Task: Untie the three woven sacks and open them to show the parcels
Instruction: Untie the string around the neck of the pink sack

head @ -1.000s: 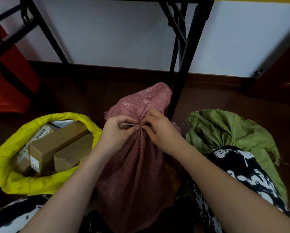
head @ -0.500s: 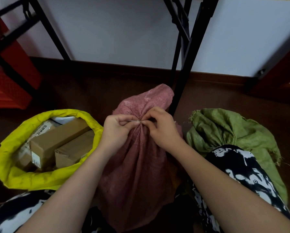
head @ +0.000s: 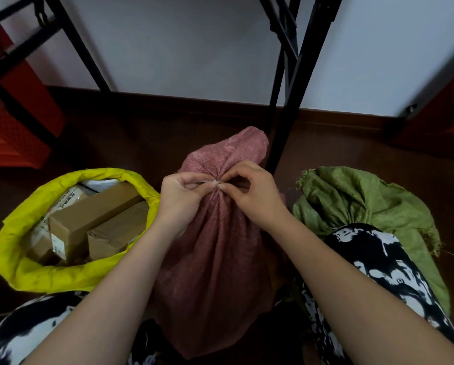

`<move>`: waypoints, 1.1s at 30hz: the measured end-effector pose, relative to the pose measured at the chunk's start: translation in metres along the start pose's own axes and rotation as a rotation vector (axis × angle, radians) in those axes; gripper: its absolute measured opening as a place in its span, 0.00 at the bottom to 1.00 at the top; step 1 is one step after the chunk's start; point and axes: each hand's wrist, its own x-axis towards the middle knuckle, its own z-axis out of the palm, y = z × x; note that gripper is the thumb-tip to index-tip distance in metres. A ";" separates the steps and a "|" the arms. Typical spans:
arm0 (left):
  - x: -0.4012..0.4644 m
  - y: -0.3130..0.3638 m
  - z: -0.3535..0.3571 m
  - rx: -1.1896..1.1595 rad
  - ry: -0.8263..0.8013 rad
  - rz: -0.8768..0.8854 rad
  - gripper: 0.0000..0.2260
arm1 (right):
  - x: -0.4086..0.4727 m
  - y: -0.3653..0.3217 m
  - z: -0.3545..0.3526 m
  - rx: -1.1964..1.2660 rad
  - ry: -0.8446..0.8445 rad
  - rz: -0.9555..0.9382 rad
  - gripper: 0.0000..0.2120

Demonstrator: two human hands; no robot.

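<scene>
While the pink sack (head: pixel 220 254) stands at frame centre, the left hand (head: pixel 179 200) and right hand (head: pixel 255 196) both pinch the tie (head: pixel 212 182) at its gathered neck; the yellow sack (head: pixel 23 259), lower left, lies open on cardboard parcels (head: pixel 89 214); the green sack (head: pixel 365 201), right, remains tied.

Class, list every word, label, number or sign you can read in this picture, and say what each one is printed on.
No text here can be quoted.
White label on the long cardboard box in the yellow sack: print too small to read.
Dark lettering on the pale parcel behind that box: blurred, unreadable.
Pink sack and green sack: no print visible.
</scene>
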 end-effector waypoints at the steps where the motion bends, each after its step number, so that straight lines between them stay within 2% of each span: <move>1: 0.000 0.000 0.000 0.021 -0.007 0.013 0.08 | 0.001 0.000 0.000 -0.023 0.002 -0.023 0.04; 6: 0.000 0.002 0.001 0.075 -0.019 0.052 0.07 | 0.002 0.004 0.004 -0.101 0.075 -0.064 0.03; 13: -0.001 0.003 0.001 0.072 -0.008 0.050 0.08 | 0.003 0.002 0.005 -0.053 0.112 -0.013 0.03; 25: -0.002 0.006 -0.001 -0.063 0.008 -0.020 0.07 | 0.002 -0.006 -0.001 0.189 0.067 0.168 0.07; 29: 0.000 0.007 -0.001 -0.031 0.022 0.005 0.08 | 0.002 -0.009 0.000 0.147 0.050 0.103 0.03; 33: 0.000 0.007 0.000 -0.014 0.004 0.020 0.07 | 0.003 -0.009 0.001 0.051 0.081 0.031 0.04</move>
